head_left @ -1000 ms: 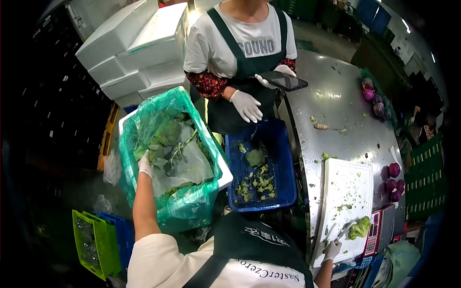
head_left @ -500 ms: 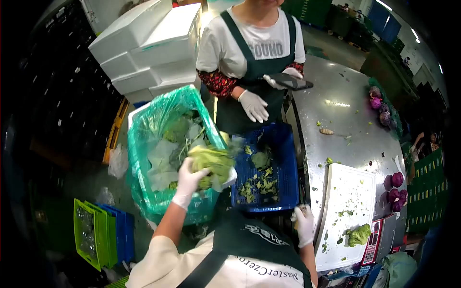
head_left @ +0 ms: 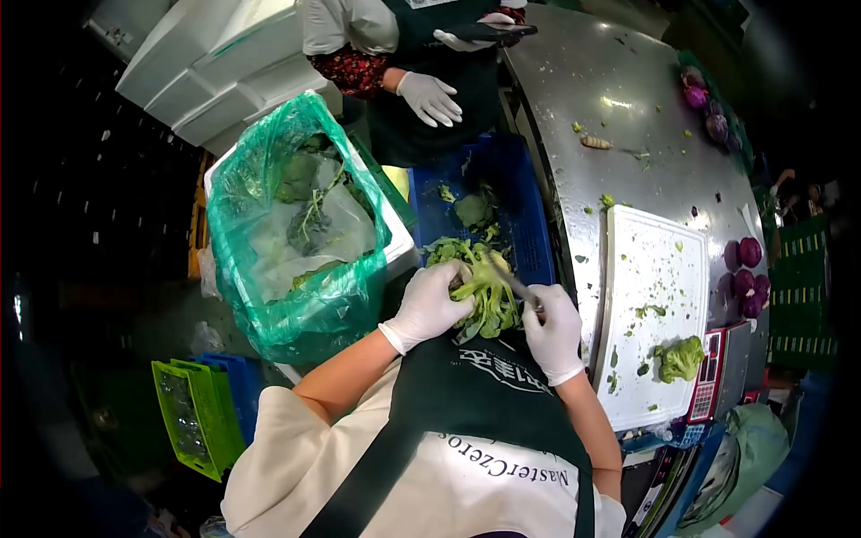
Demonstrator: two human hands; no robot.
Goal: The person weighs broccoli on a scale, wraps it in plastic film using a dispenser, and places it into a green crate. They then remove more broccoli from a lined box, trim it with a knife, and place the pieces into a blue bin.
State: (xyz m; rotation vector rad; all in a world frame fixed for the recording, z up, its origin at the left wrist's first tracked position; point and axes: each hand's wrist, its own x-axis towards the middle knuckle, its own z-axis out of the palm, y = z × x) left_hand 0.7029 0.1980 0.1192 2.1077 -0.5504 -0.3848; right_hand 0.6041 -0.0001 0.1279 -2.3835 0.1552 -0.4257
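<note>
My gloved left hand (head_left: 432,307) is closed around a broccoli head (head_left: 489,309), its pale stalks and leaves turned upward in front of my apron. In my gloved right hand (head_left: 553,334) is a knife (head_left: 512,283), its blade angled over the stalks. Just beyond the broccoli, a blue crate (head_left: 535,229) holds another broccoli head (head_left: 473,212) and leaf scraps. Left of it stands a white foam box (head_left: 401,248) lined with a green plastic bag (head_left: 296,325), with leafy greens inside.
Across from me a person (head_left: 430,99) in white gloves holds a dark tablet. At right, a steel table (head_left: 583,184) bears a white cutting board (head_left: 659,269) with a green floret, a red scale (head_left: 707,377) and purple cabbages (head_left: 749,253). Green crates (head_left: 204,421) stand lower left.
My left hand has brought the broccoli from over the foam box to the near side of the blue crate. My right hand has come up to it with the knife. The view has tilted downward.
</note>
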